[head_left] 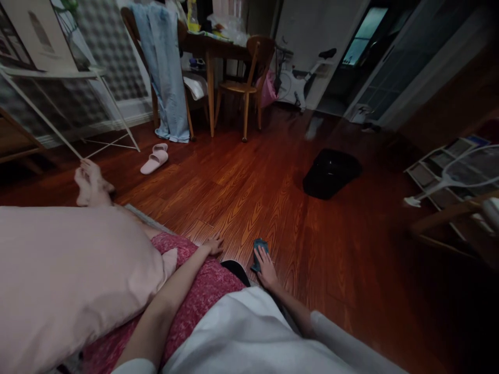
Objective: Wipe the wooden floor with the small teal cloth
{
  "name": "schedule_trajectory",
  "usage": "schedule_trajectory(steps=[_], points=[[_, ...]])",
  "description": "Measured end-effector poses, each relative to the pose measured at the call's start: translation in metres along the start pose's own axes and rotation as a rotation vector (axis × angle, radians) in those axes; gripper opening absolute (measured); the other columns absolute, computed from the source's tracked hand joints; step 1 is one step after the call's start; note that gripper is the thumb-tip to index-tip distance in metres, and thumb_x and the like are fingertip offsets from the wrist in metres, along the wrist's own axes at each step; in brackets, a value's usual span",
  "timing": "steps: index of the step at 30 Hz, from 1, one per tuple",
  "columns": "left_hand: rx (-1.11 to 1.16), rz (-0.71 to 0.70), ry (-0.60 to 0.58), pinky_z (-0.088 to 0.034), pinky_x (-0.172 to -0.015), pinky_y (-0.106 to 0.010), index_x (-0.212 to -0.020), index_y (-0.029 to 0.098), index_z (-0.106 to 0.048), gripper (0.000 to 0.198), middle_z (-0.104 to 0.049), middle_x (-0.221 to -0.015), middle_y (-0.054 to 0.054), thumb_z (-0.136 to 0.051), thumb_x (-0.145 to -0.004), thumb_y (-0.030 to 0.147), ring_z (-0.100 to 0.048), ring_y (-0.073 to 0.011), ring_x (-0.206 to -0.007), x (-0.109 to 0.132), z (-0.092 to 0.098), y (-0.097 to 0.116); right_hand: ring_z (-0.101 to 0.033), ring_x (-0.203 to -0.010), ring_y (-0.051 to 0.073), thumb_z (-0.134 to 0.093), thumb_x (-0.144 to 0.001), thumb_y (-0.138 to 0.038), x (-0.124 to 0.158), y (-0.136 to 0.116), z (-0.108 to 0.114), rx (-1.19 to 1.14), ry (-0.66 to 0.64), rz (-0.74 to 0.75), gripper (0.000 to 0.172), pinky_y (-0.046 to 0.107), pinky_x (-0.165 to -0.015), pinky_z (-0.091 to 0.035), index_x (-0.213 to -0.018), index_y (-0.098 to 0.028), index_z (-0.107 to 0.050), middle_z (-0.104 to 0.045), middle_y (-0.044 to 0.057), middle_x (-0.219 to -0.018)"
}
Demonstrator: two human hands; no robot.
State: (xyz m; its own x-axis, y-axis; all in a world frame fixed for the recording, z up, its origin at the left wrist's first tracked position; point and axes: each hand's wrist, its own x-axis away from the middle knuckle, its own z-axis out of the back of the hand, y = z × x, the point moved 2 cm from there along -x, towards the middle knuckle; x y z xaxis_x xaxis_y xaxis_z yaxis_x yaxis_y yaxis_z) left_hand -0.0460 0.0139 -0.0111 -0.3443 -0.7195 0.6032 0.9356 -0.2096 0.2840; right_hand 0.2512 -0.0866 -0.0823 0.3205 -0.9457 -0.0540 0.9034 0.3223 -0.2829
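Observation:
My left hand (pixel 213 245) lies flat with fingers spread at the edge of a red patterned blanket (pixel 202 291), touching the wooden floor (pixel 241 187). A little to its right, my right hand (pixel 265 266) rests on the floor with its fingers over a small dark teal cloth (pixel 259 248). A dark round object (pixel 236 270) sits between my two arms, partly hidden. A pink pillow (pixel 66 275) fills the lower left, and two bare feet (pixel 90 186) show beyond it.
Pink slippers (pixel 155 159) lie on the floor. A black bin-like object (pixel 330 173) sits at mid right. At the back stand a wooden table (pixel 212 49), chairs (pixel 249 78), a hanging blue garment (pixel 166 72), a white drying rack (pixel 70 104). Shelving (pixel 448 171) is far right.

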Motion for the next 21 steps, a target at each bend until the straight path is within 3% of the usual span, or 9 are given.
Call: schedule_trajectory(steps=[3,5,7,10,15,18,21], points=[[0.0,0.0,-0.003,-0.018,-0.122,-0.054,-0.158,0.02,-0.03,0.074,-0.009,-0.169,-0.016,-0.051,-0.094,0.048,-0.012,-0.034,-0.154,-0.003,-0.002,-0.001,-0.014,-0.155,0.02,-0.052,-0.072,-0.012,0.037,0.003,-0.002,0.028,0.0,-0.014,0.097,0.047,-0.123,-0.021,-0.162,-0.025,-0.017,-0.02,0.004,-0.169],[-0.009,0.002,-0.001,-0.019,-0.121,-0.054,-0.158,0.021,-0.03,0.074,-0.009,-0.169,-0.016,-0.052,-0.094,0.049,-0.012,-0.0337,-0.154,-0.003,-0.002,-0.001,-0.016,-0.155,0.021,-0.053,-0.072,-0.012,0.04,0.004,0.001,0.031,0.002,-0.039,0.096,0.047,-0.122,-0.022,-0.161,-0.026,-0.02,-0.022,0.004,-0.168],[-0.023,0.001,0.003,-0.018,-0.122,-0.052,-0.158,0.021,-0.03,0.073,-0.009,-0.169,-0.015,-0.052,-0.094,0.048,-0.012,-0.033,-0.154,-0.002,-0.002,0.0,-0.018,-0.154,0.022,-0.053,-0.077,-0.015,0.025,0.003,0.006,0.021,0.014,-0.076,0.089,0.046,-0.121,-0.023,-0.16,-0.026,-0.023,-0.023,0.005,-0.168],[-0.041,-0.007,0.01,-0.019,-0.122,-0.051,-0.157,0.018,-0.032,0.072,-0.01,-0.169,-0.016,-0.05,-0.094,0.047,-0.013,-0.0328,-0.154,0.0,0.0,0.001,-0.025,-0.152,0.026,-0.05,-0.087,-0.027,-0.019,0.004,0.015,0.004,0.039,-0.2,0.077,0.048,-0.118,-0.025,-0.16,-0.022,-0.025,-0.03,0.01,-0.165],[-0.059,-0.017,0.03,-0.022,-0.121,-0.051,-0.156,0.019,-0.036,0.071,-0.017,-0.167,-0.015,-0.051,-0.092,0.048,-0.016,-0.0323,-0.153,0.003,0.002,0.002,-0.025,-0.151,0.03,-0.047,-0.091,-0.03,-0.089,0.002,0.022,0.007,0.064,-0.353,0.075,0.049,-0.118,-0.024,-0.16,-0.016,-0.023,-0.031,0.016,-0.164],[-0.055,-0.019,0.038,-0.025,-0.12,-0.05,-0.155,0.021,-0.038,0.07,-0.021,-0.167,-0.013,-0.051,-0.092,0.05,-0.019,-0.0319,-0.153,0.003,0.002,0.001,-0.018,-0.154,0.026,-0.046,-0.089,-0.024,-0.094,0.001,0.021,0.007,0.061,-0.32,0.076,0.047,-0.12,-0.021,-0.16,-0.016,-0.023,-0.027,0.014,-0.166],[-0.04,-0.022,0.037,-0.026,-0.12,-0.047,-0.154,0.022,-0.039,0.071,-0.021,-0.167,-0.012,-0.051,-0.092,0.053,-0.021,-0.0317,-0.152,0.002,0.001,0.0,-0.015,-0.155,0.021,-0.046,-0.085,-0.019,-0.064,0.007,0.017,0.005,0.037,-0.187,0.079,0.044,-0.122,-0.02,-0.16,-0.019,-0.023,-0.024,0.01,-0.167]])
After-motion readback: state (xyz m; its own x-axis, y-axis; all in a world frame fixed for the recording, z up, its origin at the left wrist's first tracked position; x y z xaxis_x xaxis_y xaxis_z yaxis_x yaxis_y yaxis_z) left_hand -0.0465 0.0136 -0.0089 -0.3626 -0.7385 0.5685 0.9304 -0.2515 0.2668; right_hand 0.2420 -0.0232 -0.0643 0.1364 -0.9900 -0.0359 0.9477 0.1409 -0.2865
